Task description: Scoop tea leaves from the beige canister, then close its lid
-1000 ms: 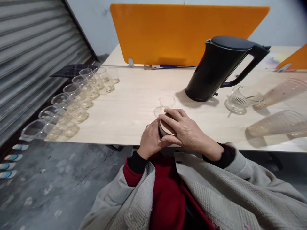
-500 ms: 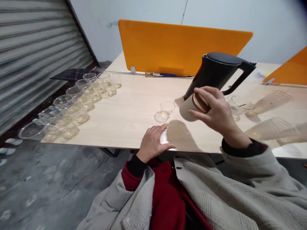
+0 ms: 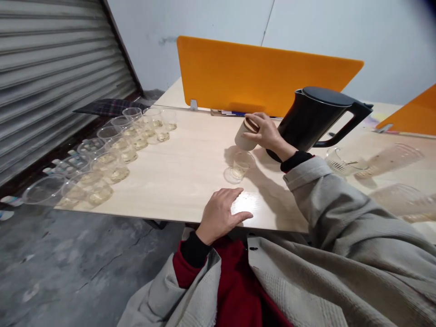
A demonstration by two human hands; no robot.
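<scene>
My right hand [image 3: 264, 130] grips a pale canister with a wood-coloured lid [image 3: 245, 136], fingers round its upper part. It is tilted a little, behind the single clear plastic cup [image 3: 242, 165] and left of the black kettle [image 3: 306, 119]. Whether the canister touches the table is hard to tell. That cup stands upright with a little pale stuff at the bottom. My left hand [image 3: 221, 212] is over the table's front edge, thumb and fingers apart, holding nothing, just in front of the cup.
Rows of clear cups with pale contents [image 3: 117, 152] line the table's left side. At right stand a glass pitcher [image 3: 340, 161] and stacks of clear cups lying down [image 3: 391, 161]. An orange divider [image 3: 265, 75] runs behind. The table [image 3: 177, 181] ends close to my body.
My right hand has carried the canister leftward and away from me, from in front of the kettle to behind the single cup. My left hand stays nearly in place, open.
</scene>
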